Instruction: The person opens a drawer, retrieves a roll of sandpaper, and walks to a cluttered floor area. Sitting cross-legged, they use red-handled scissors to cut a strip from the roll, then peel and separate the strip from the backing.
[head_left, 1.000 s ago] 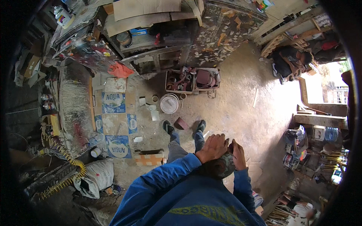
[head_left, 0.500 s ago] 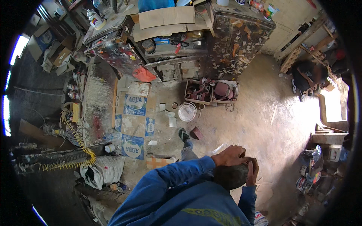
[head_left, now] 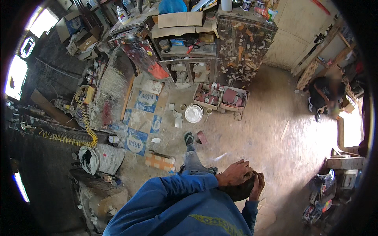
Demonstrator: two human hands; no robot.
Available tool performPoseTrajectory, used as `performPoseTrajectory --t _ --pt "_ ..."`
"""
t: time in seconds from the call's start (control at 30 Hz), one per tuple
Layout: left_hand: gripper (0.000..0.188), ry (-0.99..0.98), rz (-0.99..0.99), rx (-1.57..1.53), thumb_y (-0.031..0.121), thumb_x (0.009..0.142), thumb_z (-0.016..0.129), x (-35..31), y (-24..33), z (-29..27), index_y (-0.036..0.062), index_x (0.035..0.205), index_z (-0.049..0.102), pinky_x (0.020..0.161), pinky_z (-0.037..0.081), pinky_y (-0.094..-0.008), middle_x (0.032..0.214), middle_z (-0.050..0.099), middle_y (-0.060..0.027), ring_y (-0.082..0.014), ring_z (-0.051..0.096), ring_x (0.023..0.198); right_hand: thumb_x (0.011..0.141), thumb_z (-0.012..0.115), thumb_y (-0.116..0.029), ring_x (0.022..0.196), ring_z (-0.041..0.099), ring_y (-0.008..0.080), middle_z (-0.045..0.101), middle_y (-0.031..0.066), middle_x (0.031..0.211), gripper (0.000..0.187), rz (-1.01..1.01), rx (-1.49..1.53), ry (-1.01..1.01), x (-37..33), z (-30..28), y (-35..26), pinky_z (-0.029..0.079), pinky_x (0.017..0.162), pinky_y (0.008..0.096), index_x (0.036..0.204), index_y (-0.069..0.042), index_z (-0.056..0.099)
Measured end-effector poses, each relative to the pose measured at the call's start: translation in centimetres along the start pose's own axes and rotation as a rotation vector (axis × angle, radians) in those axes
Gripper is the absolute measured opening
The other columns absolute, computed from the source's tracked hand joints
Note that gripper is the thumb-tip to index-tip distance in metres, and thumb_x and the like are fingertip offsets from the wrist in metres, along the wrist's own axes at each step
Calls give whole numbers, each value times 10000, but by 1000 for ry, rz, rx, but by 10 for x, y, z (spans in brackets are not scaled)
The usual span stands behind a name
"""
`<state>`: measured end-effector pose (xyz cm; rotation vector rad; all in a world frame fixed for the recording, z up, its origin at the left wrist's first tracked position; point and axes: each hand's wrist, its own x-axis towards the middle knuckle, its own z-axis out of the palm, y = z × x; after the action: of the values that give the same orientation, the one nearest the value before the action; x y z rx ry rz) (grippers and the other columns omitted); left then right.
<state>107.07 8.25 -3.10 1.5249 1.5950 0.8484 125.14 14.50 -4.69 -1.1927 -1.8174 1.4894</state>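
My left hand (head_left: 235, 173) reaches in from the left in a blue sleeve (head_left: 185, 185), its fingers bent over the far side of a dark rounded thing (head_left: 238, 191). My right hand (head_left: 258, 186) comes up on the right side, its bent fingers pressed against the same thing. Both sets of fingertips nearly meet at its far edge. What kind of thing it is does not show, and the hands and sleeve hide part of it. Ahead on the floor, a sandalled foot (head_left: 189, 137) rests beside a folded reddish sheet (head_left: 201, 137).
A white bucket (head_left: 193, 113) and two boxes of reddish pieces, one nearer the bucket (head_left: 206, 105), stand ahead. Beyond them is a cluttered workbench (head_left: 189, 49). Flattened cardboard (head_left: 146, 101) lies left, near a yellow coiled hose (head_left: 87, 125). Another person (head_left: 325, 92) crouches far right.
The view has shifted. Both hands stay at the dark rounded thing, with the fingers slightly rearranged; less of it shows now. The person at far right has moved slightly.
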Motion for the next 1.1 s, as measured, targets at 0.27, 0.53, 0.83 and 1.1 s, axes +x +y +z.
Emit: performPoseTrajectory --t 0.27,0.53,0.83,1.1 --pt "310 85 5 7 268 996 542 -22 -21 -20 51 1180 665 932 463 -436 1036 600 -158 -339 573 1024 991 555 -226 888 598 206 583 116 952 332 8 -91 -128 6 21 -33 475 783 308 1133 54 663" --pt "279 322 -110 -80 193 965 597 -69 -42 -95 38 1184 676 910 486 -418 998 616 -140 -322 579 993 969 575 -250 937 586 276 650 158 1028 309 25 -158 -57 23 119 -77 474 835 367 1078 16 686" --pt "380 217 -51 -191 237 976 581 -84 -86 -193 33 1296 594 970 458 -421 1148 592 -166 -336 544 1096 942 626 -197 1010 609 216 633 153 1128 302 168 17 -78 47 196 -133 488 888 337 1145 25 651" --pt "542 -276 236 -77 237 889 705 -86 -55 -214 56 1365 518 1011 439 -439 1226 514 -210 -395 525 1150 844 812 -315 1056 622 192 668 109 1185 542 267 47 -376 -7 132 -145 494 956 344 1280 -62 613"
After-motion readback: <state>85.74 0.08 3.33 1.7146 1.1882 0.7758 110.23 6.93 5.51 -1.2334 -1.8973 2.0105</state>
